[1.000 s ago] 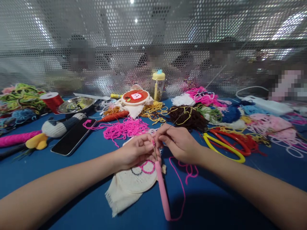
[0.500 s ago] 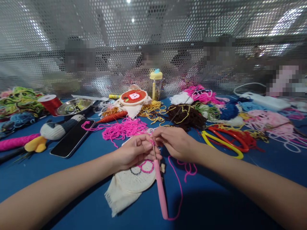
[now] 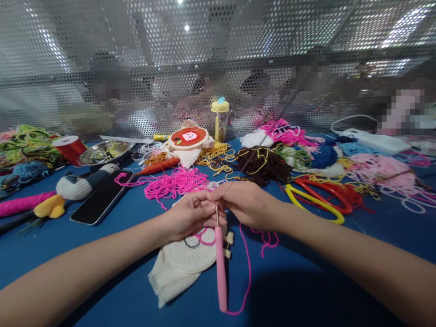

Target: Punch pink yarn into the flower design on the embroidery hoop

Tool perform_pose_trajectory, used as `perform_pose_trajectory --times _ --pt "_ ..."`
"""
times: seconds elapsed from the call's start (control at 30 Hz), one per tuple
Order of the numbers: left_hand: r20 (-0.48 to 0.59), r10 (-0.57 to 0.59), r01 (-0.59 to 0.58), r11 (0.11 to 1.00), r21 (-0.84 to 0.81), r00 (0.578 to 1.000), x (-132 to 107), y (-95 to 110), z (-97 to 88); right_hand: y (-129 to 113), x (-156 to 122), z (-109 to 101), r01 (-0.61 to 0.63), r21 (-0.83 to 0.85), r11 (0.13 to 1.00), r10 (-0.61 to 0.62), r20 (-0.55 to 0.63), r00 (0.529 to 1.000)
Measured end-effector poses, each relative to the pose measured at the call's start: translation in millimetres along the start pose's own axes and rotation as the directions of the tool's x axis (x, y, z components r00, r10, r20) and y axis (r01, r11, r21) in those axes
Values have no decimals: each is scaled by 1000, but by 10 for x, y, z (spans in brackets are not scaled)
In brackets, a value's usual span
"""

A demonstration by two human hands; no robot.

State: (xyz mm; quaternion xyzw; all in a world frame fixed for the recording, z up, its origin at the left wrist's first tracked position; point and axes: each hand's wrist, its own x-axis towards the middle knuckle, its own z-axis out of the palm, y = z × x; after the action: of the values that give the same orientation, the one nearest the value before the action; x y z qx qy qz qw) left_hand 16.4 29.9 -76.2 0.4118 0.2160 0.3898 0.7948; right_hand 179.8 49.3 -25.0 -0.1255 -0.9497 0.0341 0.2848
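Observation:
My left hand (image 3: 189,218) is closed around the metal tip of a pink-handled punch needle (image 3: 220,268) that hangs down toward me. My right hand (image 3: 247,203) pinches at the needle's tip, fingers pressed together on a thin wire threader that runs up and away. Pink yarn (image 3: 248,268) trails from the handle's end across the blue table (image 3: 293,290). Under my hands lies a white cloth in an embroidery hoop (image 3: 185,261) with a pink and dark outline stitched on it.
A black phone (image 3: 100,197), a stuffed penguin (image 3: 73,188) and a metal dish (image 3: 105,151) lie at left. Pink yarn heap (image 3: 173,183), a finished red hoop (image 3: 189,137), a yellow-lidded bottle (image 3: 220,119) and several yarn piles sit beyond. Red and yellow hoops (image 3: 320,200) lie right. Perforated screen behind.
Both hands stayed together at the needle tip and shifted slightly left and up in view. The pink handle swung a little to the left, nearer vertical.

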Motion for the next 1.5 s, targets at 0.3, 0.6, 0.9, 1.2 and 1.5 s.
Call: perform_pose_trajectory --times 0.3,0.6,0.9,1.2,1.5 --pt "30 -19 20 1000 -9 999 3 -3 -14 -24 -1 -35 -56 56 997 53 38 998" --pt "62 -4 4 1000 -3 998 -2 14 -2 -28 5 -7 -95 78 992 99 -44 994" --pt "69 6 -7 1000 13 998 -21 10 27 -83 34 -64 -257 167 952 269 -55 962" --pt "-106 234 -189 928 322 967 -7 243 26 -70 111 -112 -543 370 754 429 348 834" --pt "-146 363 -206 766 609 920 -38 382 90 -144 73 30 -665 685 297 341 575 744"
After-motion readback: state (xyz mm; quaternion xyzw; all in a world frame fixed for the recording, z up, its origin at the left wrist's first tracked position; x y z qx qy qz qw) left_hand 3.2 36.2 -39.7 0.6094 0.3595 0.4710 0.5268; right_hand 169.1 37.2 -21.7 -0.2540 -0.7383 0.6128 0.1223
